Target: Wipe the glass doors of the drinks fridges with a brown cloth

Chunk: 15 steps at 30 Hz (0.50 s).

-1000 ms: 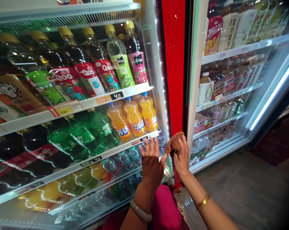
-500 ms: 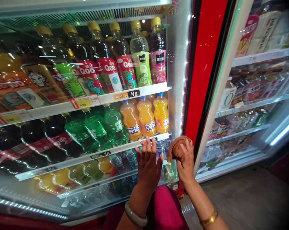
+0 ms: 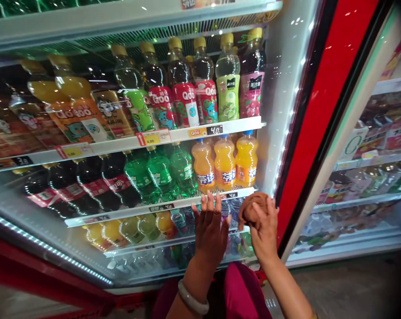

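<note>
My left hand is raised flat with its fingers spread, just below the shelf edge that carries the orange soda bottles. It holds nothing; whether it touches glass or the shelf I cannot tell. In my right hand is a bunched brown cloth, near the right end of that shelf, beside the fridge's lit side wall. Green soda bottles and dark cola bottles stand left of the orange ones. Behind my hands, clear water bottles are partly hidden.
The upper shelf holds a row of juice bottles with yellow caps. A red fridge frame separates this cooler from a second stocked cooler on the right. My knee in magenta trousers is close to the fridge bottom.
The view has turned left, so the shelves appear further right. My right hand and the brown cloth have come slightly closer to my left hand, which stays spread.
</note>
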Available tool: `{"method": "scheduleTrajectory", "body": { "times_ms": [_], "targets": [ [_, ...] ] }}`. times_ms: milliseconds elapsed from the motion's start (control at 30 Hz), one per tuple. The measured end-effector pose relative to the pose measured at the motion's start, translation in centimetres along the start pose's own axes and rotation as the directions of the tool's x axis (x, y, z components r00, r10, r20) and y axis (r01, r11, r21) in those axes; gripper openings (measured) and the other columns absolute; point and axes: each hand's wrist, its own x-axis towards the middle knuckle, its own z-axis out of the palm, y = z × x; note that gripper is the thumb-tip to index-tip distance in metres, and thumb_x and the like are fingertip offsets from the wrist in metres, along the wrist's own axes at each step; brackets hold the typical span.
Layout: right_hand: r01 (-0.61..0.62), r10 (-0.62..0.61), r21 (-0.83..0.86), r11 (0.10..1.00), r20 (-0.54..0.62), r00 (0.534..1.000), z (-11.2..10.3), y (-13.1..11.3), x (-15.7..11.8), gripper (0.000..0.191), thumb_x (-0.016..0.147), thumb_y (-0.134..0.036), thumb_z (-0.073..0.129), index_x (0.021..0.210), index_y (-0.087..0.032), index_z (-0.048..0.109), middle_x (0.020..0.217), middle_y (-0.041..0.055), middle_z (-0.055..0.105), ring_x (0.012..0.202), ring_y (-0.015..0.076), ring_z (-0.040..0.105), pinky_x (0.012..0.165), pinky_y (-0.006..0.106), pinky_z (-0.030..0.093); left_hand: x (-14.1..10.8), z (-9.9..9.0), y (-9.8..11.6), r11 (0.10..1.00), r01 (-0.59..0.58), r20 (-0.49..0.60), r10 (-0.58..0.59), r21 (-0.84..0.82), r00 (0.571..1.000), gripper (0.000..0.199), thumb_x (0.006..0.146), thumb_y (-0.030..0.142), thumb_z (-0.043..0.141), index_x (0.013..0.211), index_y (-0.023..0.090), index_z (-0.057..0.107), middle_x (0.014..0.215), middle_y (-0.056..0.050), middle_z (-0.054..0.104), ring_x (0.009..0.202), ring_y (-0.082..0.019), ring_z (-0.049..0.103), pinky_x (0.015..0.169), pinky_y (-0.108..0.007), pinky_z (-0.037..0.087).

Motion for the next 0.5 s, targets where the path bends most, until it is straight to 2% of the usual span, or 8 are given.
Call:
{"method": "scheduleTrajectory", "body": {
  "times_ms": [100,200,267,333,367,433,500],
  "targets": [
    [-0.145,0.152,0.059,0.988,-0.130,0.980,-0.4,-1.6,2.9,0.066,0.090,-0.016,0.053,0.152,-0.035,0.041,0.171,0.0094,0.023,0.159,0.0358,0.022,0.120,0.079,0.021,0.0,0.0,0.2,1.000,0.011,0.001,-0.011,0.012,1.000,0.077,0.101,0.024,0.055,0.165,0.019,0.014,0.166,-0.019,0.033,0.159,-0.032,0.019,0.130,-0.062,0.014],
    [-0.069,0.073,0.033,0.997,-0.114,0.991,0.6,-4.6,5.3,0.065,0.092,-0.019,0.055,0.153,-0.037,0.041,0.171,0.0083,0.021,0.160,0.0359,0.015,0.121,0.077,0.019,-0.1,0.1,0.3,1.000,-0.002,-0.026,0.002,0.012,1.000,0.082,0.099,0.022,0.057,0.166,0.017,0.009,0.167,-0.021,0.029,0.160,-0.034,0.013,0.128,-0.065,0.016],
    [0.058,-0.058,0.010,0.998,-0.015,0.998,1.6,-5.6,4.4,0.063,0.093,-0.018,0.055,0.151,-0.040,0.042,0.172,0.0050,0.020,0.161,0.0350,0.013,0.122,0.077,0.018,-0.2,0.1,0.0,1.000,-0.006,-0.045,0.007,0.024,0.999,0.081,0.099,0.019,0.054,0.166,0.017,0.007,0.167,-0.020,0.028,0.160,-0.034,0.012,0.127,-0.066,0.018],
    [0.168,-0.169,0.018,0.986,0.080,0.982,2.3,-5.2,2.2,0.062,0.093,-0.015,0.054,0.149,-0.041,0.044,0.172,0.0026,0.022,0.161,0.0329,0.013,0.123,0.075,0.018,-0.2,0.1,-0.8,0.999,-0.011,-0.052,0.013,0.051,0.999,0.080,0.099,0.018,0.053,0.166,0.017,0.008,0.168,-0.020,0.026,0.159,-0.035,0.013,0.127,-0.067,0.020],
    [0.172,-0.173,0.023,0.985,0.091,0.981,2.3,-4.7,1.2,0.063,0.093,-0.013,0.052,0.149,-0.041,0.045,0.171,0.0026,0.023,0.161,0.0321,0.014,0.123,0.075,0.019,0.0,0.0,-1.2,0.997,-0.014,-0.053,0.018,0.070,0.998,0.081,0.099,0.020,0.055,0.165,0.017,0.009,0.168,-0.021,0.024,0.159,-0.036,0.015,0.126,-0.067,0.021],
    [0.107,-0.109,0.030,0.994,0.049,0.993,1.8,-3.3,0.5,0.062,0.092,-0.011,0.051,0.148,-0.039,0.045,0.171,0.0045,0.023,0.160,0.0329,0.017,0.122,0.077,0.017,0.9,-0.4,-2.2,0.994,-0.009,-0.053,0.015,0.112,0.998,0.085,0.098,0.024,0.059,0.166,0.018,0.008,0.168,-0.021,0.021,0.158,-0.038,0.018,0.125,-0.068,0.024],
    [0.031,-0.029,0.028,0.999,-0.037,0.999,0.8,-2.7,2.3,0.061,0.091,-0.013,0.053,0.147,-0.037,0.047,0.171,0.0067,0.024,0.159,0.0358,0.020,0.121,0.080,0.014,2.6,-1.3,-3.2,0.990,0.005,-0.083,0.007,0.139,0.997,0.089,0.098,0.028,0.061,0.166,0.020,0.005,0.168,-0.021,0.018,0.157,-0.040,0.018,0.123,-0.071,0.024]
  ]
}}
